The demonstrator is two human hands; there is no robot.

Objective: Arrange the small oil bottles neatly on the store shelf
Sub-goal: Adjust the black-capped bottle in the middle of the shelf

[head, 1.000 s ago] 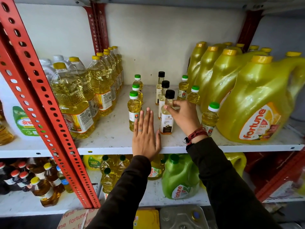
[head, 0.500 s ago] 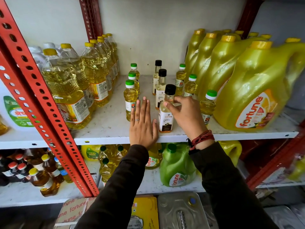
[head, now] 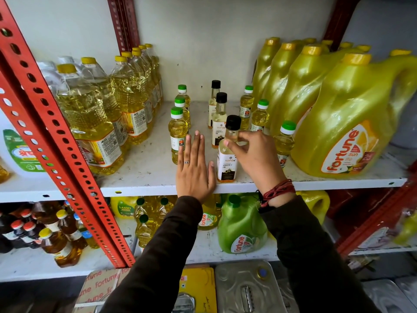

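Note:
Three rows of small oil bottles stand mid-shelf. The left row of green-capped bottles (head: 177,132) runs front to back, as does a right row of green-capped bottles (head: 284,141). Between them stand black-capped coconut oil bottles (head: 219,118). The front black-capped bottle (head: 226,163) stands upright near the shelf's front edge. My right hand (head: 257,157) pinches its neck just under the cap. My left hand (head: 194,170) lies flat on the shelf (head: 146,170), fingers together and holding nothing, between the front green-capped bottle and the held bottle.
Tall clear oil bottles (head: 90,123) crowd the left of the shelf and big yellow Fortune jugs (head: 345,136) fill the right. A red perforated upright (head: 56,141) crosses in front at the left. Lower shelves hold a green jug (head: 241,229), dark bottles and tins.
My right hand has slid up from the bottle's body to its neck, and the bottle now stands closer to the front edge. My left hand stays flat on the shelf.

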